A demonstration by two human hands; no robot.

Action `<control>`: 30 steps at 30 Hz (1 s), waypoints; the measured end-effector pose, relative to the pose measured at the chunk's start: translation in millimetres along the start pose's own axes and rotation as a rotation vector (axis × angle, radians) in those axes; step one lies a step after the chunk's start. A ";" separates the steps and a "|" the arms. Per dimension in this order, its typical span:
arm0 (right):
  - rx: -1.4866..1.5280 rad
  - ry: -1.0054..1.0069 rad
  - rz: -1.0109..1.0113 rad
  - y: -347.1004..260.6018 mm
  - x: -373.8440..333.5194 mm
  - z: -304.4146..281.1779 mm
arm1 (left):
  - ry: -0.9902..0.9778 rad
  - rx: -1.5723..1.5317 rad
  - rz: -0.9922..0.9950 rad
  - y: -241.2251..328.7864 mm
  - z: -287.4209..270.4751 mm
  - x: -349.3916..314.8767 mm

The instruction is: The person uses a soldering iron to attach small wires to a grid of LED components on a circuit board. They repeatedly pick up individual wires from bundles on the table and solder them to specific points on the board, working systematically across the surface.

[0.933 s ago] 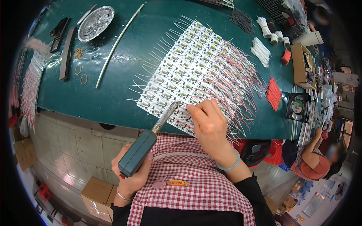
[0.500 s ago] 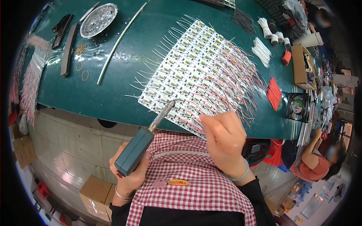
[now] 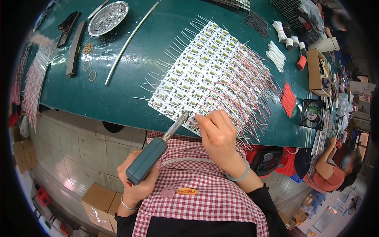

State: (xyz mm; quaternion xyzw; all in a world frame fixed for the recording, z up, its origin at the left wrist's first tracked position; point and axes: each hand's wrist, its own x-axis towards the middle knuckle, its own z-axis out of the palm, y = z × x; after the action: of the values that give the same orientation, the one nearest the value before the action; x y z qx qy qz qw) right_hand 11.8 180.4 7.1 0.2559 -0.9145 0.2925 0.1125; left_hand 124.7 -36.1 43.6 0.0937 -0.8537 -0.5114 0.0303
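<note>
Green worktop (image 3: 118, 106) ahead of left hand (image 3: 139, 189) and right hand (image 3: 221, 132), bearing a sheet of small circuit boards (image 3: 197, 59) close in front.
Clasped in the left hand, a soldering iron (image 3: 148, 160) with tip at the sheet's near part; pinched together at the fingertips in the right hand, just beside that tip, perhaps on a wire, cannot tell. Probably rigid and fairly light as to the iron, likely hot toward the tip, so best gripped by the green handle. Probably thin and fragile as to the sheet, best taken by its edges; soft and easily bent as to the wires (image 3: 244, 87) ahead of the right hand. Far ahead of the left hand, a silvery dish (image 3: 93, 32) with greyish scraps (image 3: 108, 19); well right of the right hand, an open cardboard box (image 3: 313, 71), contents unclear.
</note>
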 end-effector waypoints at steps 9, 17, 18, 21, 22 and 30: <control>-0.017 0.005 -0.008 0.2 0.4 0.4 | 0.003 0.008 0.022 1.6 -0.3 2.1; -0.036 -0.008 -0.004 -2.3 2.4 -0.2 | -0.013 0.003 0.013 -0.1 -0.5 0.4; -0.034 -0.006 -0.002 -2.3 2.4 0.0 | -0.013 0.002 0.015 -0.5 -0.4 -0.2; -0.030 -0.006 0.004 -2.2 2.4 0.4 | -0.015 0.008 0.028 -0.8 -0.8 -0.5; -0.030 -0.008 0.005 -2.4 2.8 -0.1 | -0.015 0.011 0.033 -0.7 -1.0 -0.5; -0.036 -0.022 0.003 -1.6 4.6 -2.0 | -0.029 -0.010 -0.031 0.6 4.0 0.7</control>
State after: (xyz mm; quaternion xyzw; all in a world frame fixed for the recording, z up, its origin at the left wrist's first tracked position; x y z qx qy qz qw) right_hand 8.9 178.7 11.0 0.2556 -0.9211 0.2735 0.1068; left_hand 123.4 -32.5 42.2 0.0992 -0.8499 -0.5175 0.0108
